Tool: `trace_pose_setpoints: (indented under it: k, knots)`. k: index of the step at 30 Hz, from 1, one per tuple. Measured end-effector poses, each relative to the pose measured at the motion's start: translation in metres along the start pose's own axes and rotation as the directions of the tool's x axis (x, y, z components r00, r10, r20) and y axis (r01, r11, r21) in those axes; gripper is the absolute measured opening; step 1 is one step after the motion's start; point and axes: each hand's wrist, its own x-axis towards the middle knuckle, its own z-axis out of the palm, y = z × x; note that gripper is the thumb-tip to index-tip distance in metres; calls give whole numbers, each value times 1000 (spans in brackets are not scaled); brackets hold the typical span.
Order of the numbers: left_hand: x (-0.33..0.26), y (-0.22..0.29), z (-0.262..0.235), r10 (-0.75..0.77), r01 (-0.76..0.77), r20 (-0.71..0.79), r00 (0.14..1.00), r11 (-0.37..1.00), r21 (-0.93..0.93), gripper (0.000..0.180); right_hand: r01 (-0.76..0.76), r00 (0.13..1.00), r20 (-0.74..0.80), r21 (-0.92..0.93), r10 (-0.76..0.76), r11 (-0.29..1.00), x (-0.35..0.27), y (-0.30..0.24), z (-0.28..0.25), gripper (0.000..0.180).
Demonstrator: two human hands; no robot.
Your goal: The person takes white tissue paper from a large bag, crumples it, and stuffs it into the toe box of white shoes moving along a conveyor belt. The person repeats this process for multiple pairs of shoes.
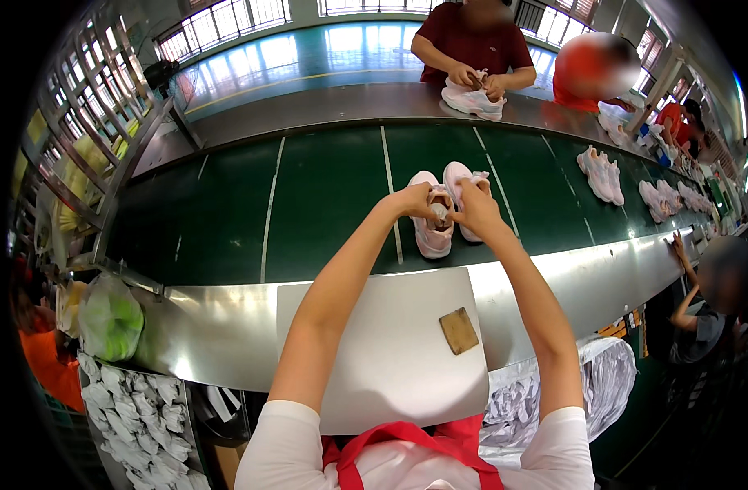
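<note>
We reach over green belt (325, 204). Left hand (416, 201) grip pinching stuffing at left pink shoe (432, 231) mouth; right hand (475, 204) grip pressing right pink shoe (458, 194). Risk, we judge: belt carries pair off, shoe tips, stuffing slips out.

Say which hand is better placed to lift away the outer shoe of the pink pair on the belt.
Right, probably. The right hand already rests on the right-side pale pink sneaker, while the left hand is busy at the opening of the nearer pale pink sneaker on the green conveyor belt.
</note>
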Motion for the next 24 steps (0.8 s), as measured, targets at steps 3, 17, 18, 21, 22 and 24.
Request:
trace_pose_setpoints:
  k: [3,17,18,21,22,24]
  knots:
    - [-2,12,19,-110,120,-142,984,990,68,69,25,985,156,283,-71,959,8,13,23,74]
    - [2,29,36,-289,349,-448,846,935,56,44,-37,995,-78,233,56,972,-14,-5,23,36]
    - [-9,27,27,-326,365,-377,867,930,35,47,70,974,-225,181,-28,981,-34,-24,2,42]
    - [-60,40,22,45,-109,-610,791,992,-68,44,-201,976,-17,291,215,935,-116,-69,-64,40]
    - [-91,62,18,45,-159,-519,854,971,-177,34,-251,968,46,79,248,965,-145,-80,-70,45]
    - [-158,96,23,96,-204,-373,923,944,-260,13,-271,950,141,-79,280,959,-188,-98,-67,50]
